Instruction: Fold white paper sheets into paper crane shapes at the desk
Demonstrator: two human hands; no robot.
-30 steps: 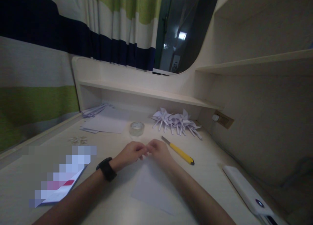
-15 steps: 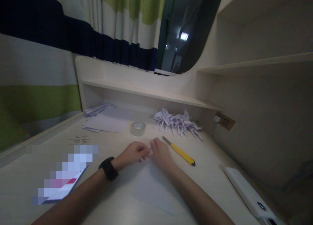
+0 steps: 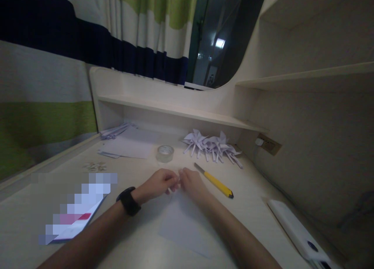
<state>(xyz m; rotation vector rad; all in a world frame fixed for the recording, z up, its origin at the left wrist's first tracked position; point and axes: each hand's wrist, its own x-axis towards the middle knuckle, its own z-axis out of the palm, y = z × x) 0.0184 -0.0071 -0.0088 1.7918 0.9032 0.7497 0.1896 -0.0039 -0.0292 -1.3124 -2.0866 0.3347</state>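
Observation:
A white sheet of paper [image 3: 184,230] lies on the desk in front of me, its far end running up under my fingers. My left hand [image 3: 161,182], with a black watch on the wrist, has its fingers curled in a pinch at that far end. Close against it, my right hand [image 3: 191,183] is also closed, its fingertips meeting those of the left. A bit of whitish paper shows faintly between them; the fingers hide most of it. To the right of my right hand lies a yellow utility knife [image 3: 217,183], its blade out. Beyond the hands stands a roll of clear tape [image 3: 164,154].
Several paper pinwheels [image 3: 212,144] lie at the back right. A stack of white paper [image 3: 131,142] and rolled paper sticks [image 3: 117,131] are at the back left. Small scraps [image 3: 96,166] lie near a blurred-out phone [image 3: 78,218]. A white case-like object [image 3: 295,230] sits at the right.
Both hands stay pinched together at almost the same spot. The right hand's fingers have dipped slightly; the sheet and the other things have not visibly moved.

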